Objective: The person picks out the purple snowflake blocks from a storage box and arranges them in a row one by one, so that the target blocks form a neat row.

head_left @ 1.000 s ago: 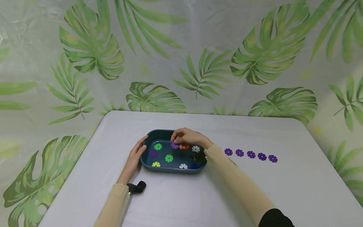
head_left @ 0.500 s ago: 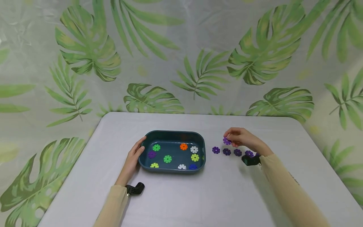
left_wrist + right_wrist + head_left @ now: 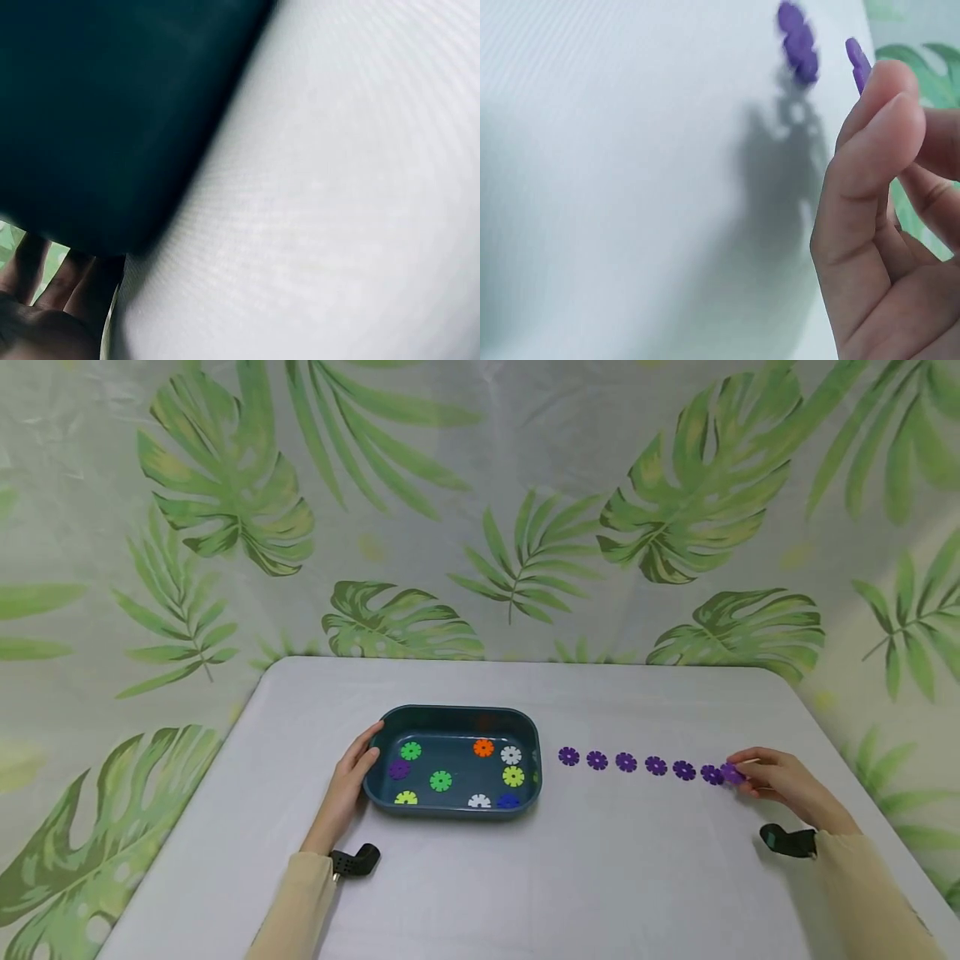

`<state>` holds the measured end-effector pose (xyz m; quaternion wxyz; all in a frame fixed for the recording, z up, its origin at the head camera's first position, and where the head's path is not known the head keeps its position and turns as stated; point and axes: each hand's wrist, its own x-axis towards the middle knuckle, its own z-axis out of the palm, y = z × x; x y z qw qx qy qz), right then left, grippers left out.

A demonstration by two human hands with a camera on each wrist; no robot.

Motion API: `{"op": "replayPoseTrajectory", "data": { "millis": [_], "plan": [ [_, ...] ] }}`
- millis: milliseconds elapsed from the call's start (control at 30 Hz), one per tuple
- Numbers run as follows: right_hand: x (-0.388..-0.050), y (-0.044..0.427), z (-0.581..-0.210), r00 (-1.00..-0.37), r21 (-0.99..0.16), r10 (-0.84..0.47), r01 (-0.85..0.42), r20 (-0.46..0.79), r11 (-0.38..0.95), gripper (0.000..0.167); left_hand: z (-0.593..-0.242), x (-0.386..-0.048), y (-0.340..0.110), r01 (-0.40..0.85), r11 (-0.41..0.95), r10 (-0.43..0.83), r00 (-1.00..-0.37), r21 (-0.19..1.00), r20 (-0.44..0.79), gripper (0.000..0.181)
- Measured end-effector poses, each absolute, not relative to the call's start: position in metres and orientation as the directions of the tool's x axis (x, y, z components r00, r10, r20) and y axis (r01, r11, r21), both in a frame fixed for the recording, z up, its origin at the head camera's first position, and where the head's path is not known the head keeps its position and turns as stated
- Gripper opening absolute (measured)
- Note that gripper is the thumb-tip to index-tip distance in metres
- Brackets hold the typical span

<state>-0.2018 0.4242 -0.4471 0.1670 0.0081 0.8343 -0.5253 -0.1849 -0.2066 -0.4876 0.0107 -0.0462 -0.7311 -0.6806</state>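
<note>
My right hand (image 3: 787, 787) pinches a purple notched plastic disc (image 3: 731, 773) between thumb and fingertips, at the right end of a row of matching purple discs (image 3: 626, 762) on the table. The right wrist view has the pinched disc (image 3: 859, 64) tilted on edge, apart from the row (image 3: 799, 43). A dark teal tray (image 3: 453, 812) stands left of the row. My left hand (image 3: 347, 783) holds the tray's left rim, thumb on the edge. In the left wrist view several of its fingers (image 3: 64, 281) lie along the outer wall; the thumb is hidden there.
Inside the tray lie scattered discs: green (image 3: 440, 781), orange (image 3: 483, 747), white (image 3: 511, 755), yellow (image 3: 513, 776), blue (image 3: 508, 801) and one purple (image 3: 399, 769). A white cloth (image 3: 600, 877) covers the table. Behind hangs a leaf-print curtain (image 3: 420, 510).
My right hand has carried a purple disc out of the tray, rightward over the row, to the row's right end. The left hand has stayed at the tray.
</note>
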Motion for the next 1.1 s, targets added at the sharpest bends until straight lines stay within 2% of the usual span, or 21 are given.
{"op": "replayPoseTrajectory", "data": {
  "millis": [267, 367, 467, 667, 800, 1100],
  "plan": [
    [-0.191, 0.439, -0.458, -0.968, -0.809, -0.061, 0.169, -0.245, 0.562, 0.036, -0.489, -0.186, -0.206, 0.067, 0.057, 0.054, -0.997, 0.996, 0.064, 0.044],
    [-0.194, 0.43, -0.453, -0.976, -0.8, -0.037, 0.152, -0.213, 0.58, 0.038, -0.487, -0.185, -0.207, 0.064, 0.047, 0.06, -0.996, 0.997, 0.061, 0.044],
    [-0.2, 0.409, -0.442, -0.982, -0.818, -0.066, 0.109, -0.177, 0.565, 0.038, -0.477, -0.18, -0.205, 0.064, 0.048, 0.069, -0.996, 0.997, 0.061, 0.045],
    [-0.21, 0.334, -0.413, -0.962, -0.901, -0.249, -0.005, -0.115, 0.433, 0.036, -0.461, -0.174, -0.2, 0.063, 0.061, 0.076, -0.995, 0.996, 0.058, 0.045],
    [-0.22, 0.27, -0.401, -0.929, -0.931, -0.353, -0.024, -0.114, 0.365, 0.036, -0.462, -0.174, -0.199, 0.061, 0.047, 0.072, -0.996, 0.997, 0.058, 0.045],
    [-0.239, 0.13, -0.393, -0.799, -0.961, -0.578, -0.002, -0.165, 0.277, 0.029, -0.463, -0.174, -0.2, 0.053, 0.052, 0.067, -0.997, 0.997, 0.05, 0.045]
  ]
}}
